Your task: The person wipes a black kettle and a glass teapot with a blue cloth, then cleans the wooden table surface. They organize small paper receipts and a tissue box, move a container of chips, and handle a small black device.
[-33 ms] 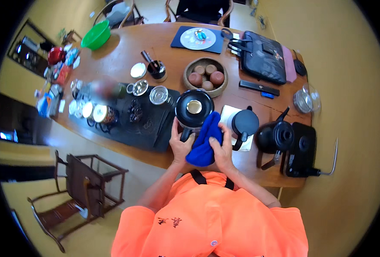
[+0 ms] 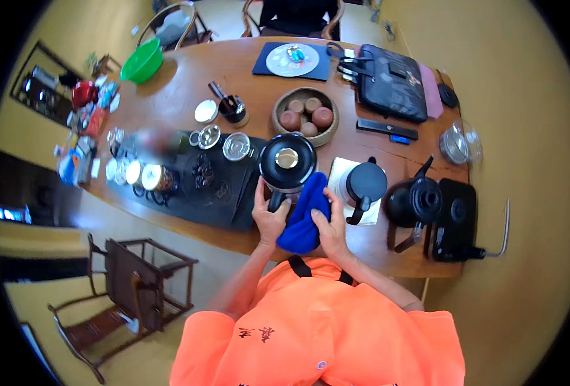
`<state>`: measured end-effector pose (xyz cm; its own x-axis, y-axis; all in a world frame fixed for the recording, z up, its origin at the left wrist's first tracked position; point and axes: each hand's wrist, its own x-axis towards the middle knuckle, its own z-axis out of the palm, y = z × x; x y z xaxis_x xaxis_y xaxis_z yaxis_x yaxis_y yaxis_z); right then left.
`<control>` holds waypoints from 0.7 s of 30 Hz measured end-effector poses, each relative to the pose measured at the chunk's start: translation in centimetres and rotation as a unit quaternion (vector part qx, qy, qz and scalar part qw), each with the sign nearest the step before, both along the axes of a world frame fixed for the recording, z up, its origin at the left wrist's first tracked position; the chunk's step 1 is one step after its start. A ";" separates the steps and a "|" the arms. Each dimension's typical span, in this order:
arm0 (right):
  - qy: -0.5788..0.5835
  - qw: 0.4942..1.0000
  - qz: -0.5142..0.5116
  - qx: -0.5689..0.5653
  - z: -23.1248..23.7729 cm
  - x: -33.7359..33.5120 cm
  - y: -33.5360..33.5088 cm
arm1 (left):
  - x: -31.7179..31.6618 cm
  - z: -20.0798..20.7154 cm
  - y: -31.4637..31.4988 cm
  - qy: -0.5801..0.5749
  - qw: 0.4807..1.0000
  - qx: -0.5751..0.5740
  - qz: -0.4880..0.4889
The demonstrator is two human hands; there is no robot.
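Observation:
At the near edge of the table I hold a pot with a wide black lid and a gold-coloured knob [image 2: 287,158]. My left hand [image 2: 269,219] is closed at its dark handle, thumb along the side. A blue cloth [image 2: 303,226] is bunched in my right hand [image 2: 330,225], its upper end lying against the pot's side. The cloth hides part of the pot and some fingers. Just right of my right hand, a dark-lidded jug [image 2: 367,183] stands on a folded white cloth [image 2: 343,168].
A bowl of small clay cups [image 2: 305,143] lies beyond the pot. To the left is a dark tea tray [image 2: 233,215] with glass vessels. A black kettle [image 2: 408,204] and a black heating base [image 2: 455,222] stand at right. Farther back are a black bag [image 2: 393,83] and green basin [image 2: 142,61].
The view has shifted slightly. Both hands keep their hold on the pot and the blue cloth; nothing has been taken up or let go.

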<state>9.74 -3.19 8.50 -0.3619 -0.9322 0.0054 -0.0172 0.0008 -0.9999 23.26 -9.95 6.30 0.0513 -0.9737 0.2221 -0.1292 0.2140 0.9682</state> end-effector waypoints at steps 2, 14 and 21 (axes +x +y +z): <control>0.019 1.000 0.005 -0.002 -0.5 0.4 0.7 | -0.2 2.1 -0.5 0.135 0.980 0.143 -0.012; -0.097 0.978 0.154 -0.099 2.8 -7.9 -12.2 | 2.2 10.3 1.1 0.161 0.970 0.157 -0.094; -0.285 0.834 0.458 0.116 5.3 -6.7 -18.4 | 6.4 13.0 -0.5 0.116 0.951 0.169 -0.233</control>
